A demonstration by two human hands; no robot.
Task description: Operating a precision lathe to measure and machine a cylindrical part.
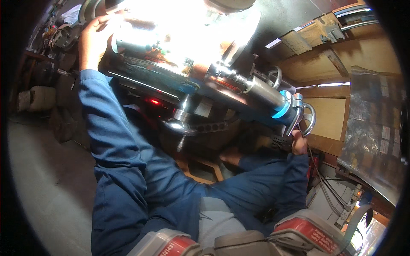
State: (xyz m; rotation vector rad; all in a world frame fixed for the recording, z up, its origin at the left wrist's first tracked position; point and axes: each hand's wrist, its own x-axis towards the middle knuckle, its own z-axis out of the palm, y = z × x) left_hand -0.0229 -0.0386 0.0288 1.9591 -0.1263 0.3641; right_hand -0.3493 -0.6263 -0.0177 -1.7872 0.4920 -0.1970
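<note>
At the upper left my left hand (95, 42) reaches up to the bright end of a lathe (149, 74), its fingers bent round a part there that the glare washes out. A shiny metal cylinder (134, 40) lies beside that hand. At the lathe's right end stands the tailstock barrel (265, 94), a grey cylinder with a blue collar and a metal handwheel (311, 119). My right hand (299, 143) is closed at the lower rim of this handwheel, its fingers partly hidden. A steel lever wheel (179, 124) hangs on the lathe's near side, apart from both hands.
A red light (154, 101) glows under the lathe bed. Cables (329, 187) run down at the right, next to a plastic-covered panel (369, 128). A wooden frame (205, 166) stands below. Grey-and-red respirator cartridges (305, 232) cover part of the lower edge.
</note>
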